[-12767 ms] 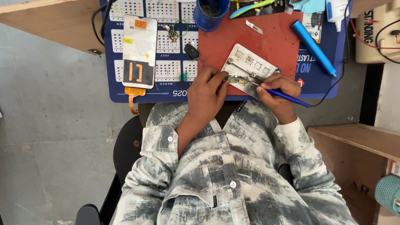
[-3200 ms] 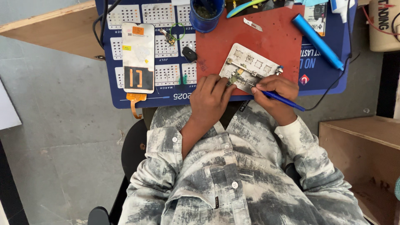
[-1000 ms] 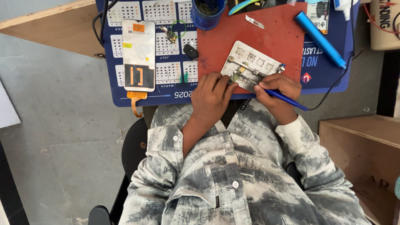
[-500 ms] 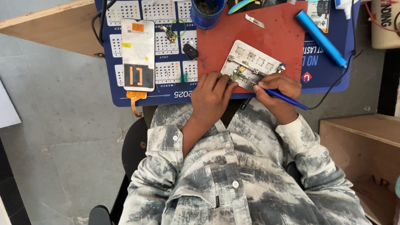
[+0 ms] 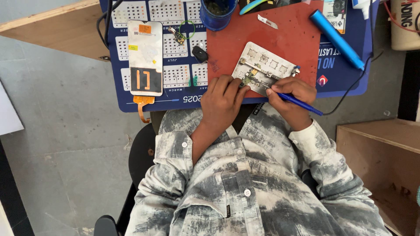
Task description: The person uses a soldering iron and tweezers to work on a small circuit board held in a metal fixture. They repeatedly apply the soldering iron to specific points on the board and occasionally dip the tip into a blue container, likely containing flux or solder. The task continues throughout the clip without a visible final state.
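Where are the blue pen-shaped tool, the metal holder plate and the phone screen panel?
blue pen-shaped tool (image 5: 302,103), head view, mid-shaft just behind the right hand's fingers.
metal holder plate (image 5: 273,64), head view, upper pocketed face.
phone screen panel (image 5: 145,48), head view, pale upper area.

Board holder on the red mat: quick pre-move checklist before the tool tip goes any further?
1. Metal board holder lies flat on the red mat: ok.
2. Left hand braces the holder's near edge, fingertips by the small board: ok.
3. Right hand holds the blue corded tool like a pen, tip pointed at the small board: ok.
4. Tip touching the board or just above it: cannot tell, too small.
5. Tool's black cable trails off to the right, away from the holder: ok.
6. Second blue tool and phone screen lie apart from the holder: ok.
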